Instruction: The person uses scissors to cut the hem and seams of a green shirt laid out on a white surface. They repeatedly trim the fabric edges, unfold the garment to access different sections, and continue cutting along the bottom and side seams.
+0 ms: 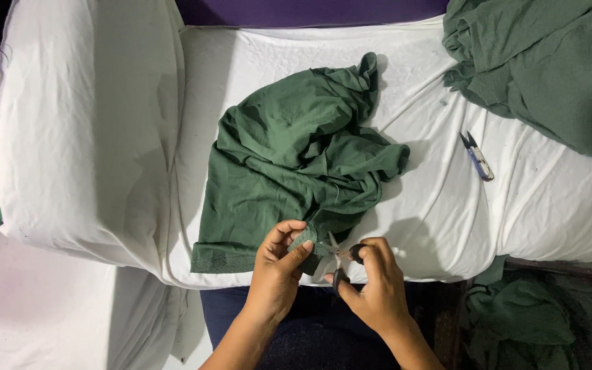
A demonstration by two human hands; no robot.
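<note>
Counting from the left, the view holds one white-sheeted work surface (447,226) with a bulky white fold of the same cloth (83,130) heaped along its left side, three lots of green fabric, two cutting tools and two hands. The first green garment (289,164) lies crumpled in the middle of the sheet, its lower hem running along the near edge. The left hand (277,267) is closed in a pinch, thumb and fingertips gripping a small bunched corner of that garment just past the edge. Right beside it, the right hand (377,281) is curled shut around the dark handles of the small scissors (337,264), whose pale blades point up-left and touch the pinched fabric. Further right, a thread snip (477,156) lies alone on bare sheet, well apart from both hands. A second green pile (549,62) fills the top right corner, and a third green heap (536,322) sits below the edge at lower right. Open sheet remains between the middle garment and the snip, and along the right near edge.
</note>
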